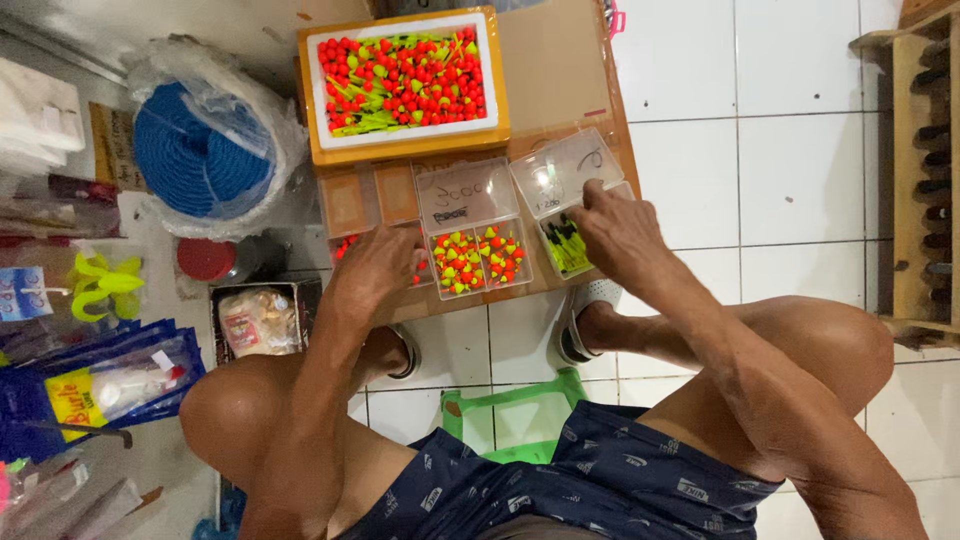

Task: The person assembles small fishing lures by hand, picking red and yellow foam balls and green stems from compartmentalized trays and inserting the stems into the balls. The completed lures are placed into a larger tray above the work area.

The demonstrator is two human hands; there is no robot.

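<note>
I sit on a green stool over a cardboard box top. My left hand rests palm down on a small clear box of red floats, fingers spread. My right hand reaches into a small clear box of yellow-green floats, fingertips at its open lid. Between the hands stands an open clear box filled with red, yellow and green floats. Further back is a white foam tray in an orange frame, heaped with the same floats.
A coil of blue rope in plastic wrap lies at the left. A red-lidded jar, a tin of packets and blue packaged goods crowd the left floor. A wooden rack stands at the right on white tiles.
</note>
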